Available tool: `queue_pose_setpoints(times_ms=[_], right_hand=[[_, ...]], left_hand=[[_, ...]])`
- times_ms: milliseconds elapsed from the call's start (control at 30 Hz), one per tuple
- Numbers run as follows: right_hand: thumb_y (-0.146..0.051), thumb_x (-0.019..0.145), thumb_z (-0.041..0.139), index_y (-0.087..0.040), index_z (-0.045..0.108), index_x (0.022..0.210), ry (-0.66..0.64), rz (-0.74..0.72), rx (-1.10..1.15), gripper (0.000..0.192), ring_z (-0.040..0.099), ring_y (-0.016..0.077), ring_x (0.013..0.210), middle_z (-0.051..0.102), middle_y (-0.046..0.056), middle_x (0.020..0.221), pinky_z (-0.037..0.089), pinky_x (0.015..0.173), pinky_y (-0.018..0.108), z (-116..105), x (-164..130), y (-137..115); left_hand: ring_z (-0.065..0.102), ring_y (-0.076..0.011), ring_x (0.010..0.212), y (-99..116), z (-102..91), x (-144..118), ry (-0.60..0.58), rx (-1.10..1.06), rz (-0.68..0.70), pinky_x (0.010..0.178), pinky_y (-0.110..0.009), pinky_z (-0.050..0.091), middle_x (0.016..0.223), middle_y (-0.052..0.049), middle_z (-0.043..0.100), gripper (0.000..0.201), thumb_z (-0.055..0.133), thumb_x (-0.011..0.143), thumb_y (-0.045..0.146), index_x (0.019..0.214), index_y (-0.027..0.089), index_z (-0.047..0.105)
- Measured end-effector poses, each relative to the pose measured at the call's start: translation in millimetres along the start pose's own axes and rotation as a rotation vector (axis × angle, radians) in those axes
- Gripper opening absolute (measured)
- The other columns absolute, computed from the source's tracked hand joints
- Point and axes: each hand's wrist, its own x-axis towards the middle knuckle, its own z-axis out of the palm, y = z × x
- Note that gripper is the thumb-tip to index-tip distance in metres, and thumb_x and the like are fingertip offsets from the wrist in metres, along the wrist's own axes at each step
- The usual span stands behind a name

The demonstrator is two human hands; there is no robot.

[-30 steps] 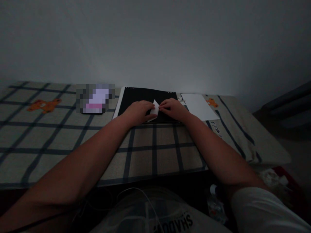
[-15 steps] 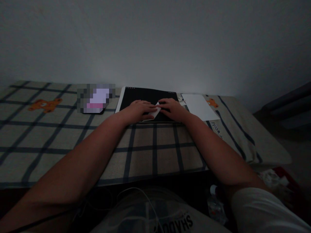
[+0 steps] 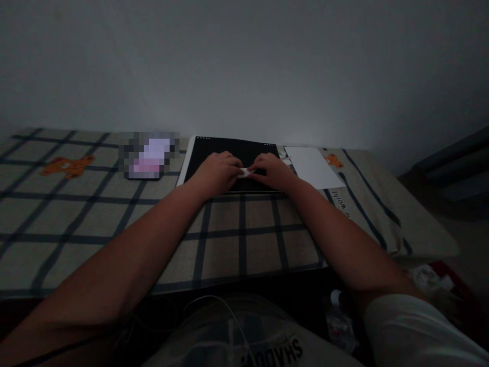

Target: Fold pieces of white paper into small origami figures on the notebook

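In dim light, my left hand [image 3: 216, 171] and right hand [image 3: 270, 171] meet over a small piece of white paper [image 3: 245, 173] lying on the black mat [image 3: 229, 150], near the mat's front edge and about midway along it. Both hands lie palm down, fingers close together and pressed flat on the paper, so that only a narrow strip of white shows between them. Judging by how little of it shows and how low it lies, the paper looks already folded down small, and a crease is being pressed into it; what folds are left I cannot tell, since my hands hide most of it. Just right of the mat lies a flat white sheet [image 3: 313, 165], untouched; left of the mat sits a blurred pale object. The mat rests on a checked cloth [image 3: 237, 239] printed with orange bears.
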Motion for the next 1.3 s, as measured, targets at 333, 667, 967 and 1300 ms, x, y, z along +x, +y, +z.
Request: queue_pose_setpoints(times_ms=[333, 667, 967, 1300], right_hand=[[-0.033, 0.1, 0.062, -0.024, 0.081, 0.105, -0.05, -0.069, 0.017, 0.022, 0.062, 0.0222, 0.097, 0.075, 0.006, 0.1, 0.045, 0.09, 0.037, -3, 2, -2], [-0.028, 0.098, 0.059, -0.023, 0.079, 0.101, -0.026, -0.041, -0.025, 0.022, 0.062, 0.0236, 0.098, 0.077, 0.007, 0.1, 0.045, 0.089, 0.038, -9, 2, -11], [-0.045, 0.103, 0.056, -0.02, 0.076, 0.094, 0.134, -0.138, -0.065, 0.033, 0.06, 0.0236, 0.094, 0.075, 0.009, 0.098, 0.043, 0.085, 0.038, -2, 4, -15], [-0.043, 0.107, 0.049, -0.02, 0.076, 0.09, 0.177, -0.182, -0.191, 0.039, 0.058, 0.0238, 0.092, 0.074, 0.009, 0.095, 0.041, 0.081, 0.039, -5, 3, -24]], left_hand=[[0.063, -0.0229, 0.127, -12, 11.6, 3, -0.047, -0.094, -0.025, 0.107, -0.036, 0.051, 0.138, -0.003, 0.071, 0.043, 0.043, 0.102, 0.024, 0.133, 0.026, 0.072], [0.067, -0.0232, 0.119, -20, 13.3, 2, 0.042, -0.215, -0.013, 0.106, -0.037, 0.05, 0.126, -0.005, 0.076, 0.038, 0.046, 0.103, 0.036, 0.126, 0.024, 0.075], [0.069, -0.0253, 0.113, -16, 14.1, 4, 0.106, -0.115, -0.042, 0.093, -0.036, 0.053, 0.118, -0.006, 0.078, 0.034, 0.049, 0.106, 0.036, 0.118, 0.023, 0.078], [0.071, -0.0246, 0.107, -19, 17.5, 3, 0.26, -0.141, 0.013, 0.091, -0.037, 0.054, 0.11, -0.007, 0.08, 0.032, 0.055, 0.104, 0.039, 0.108, 0.023, 0.082]])
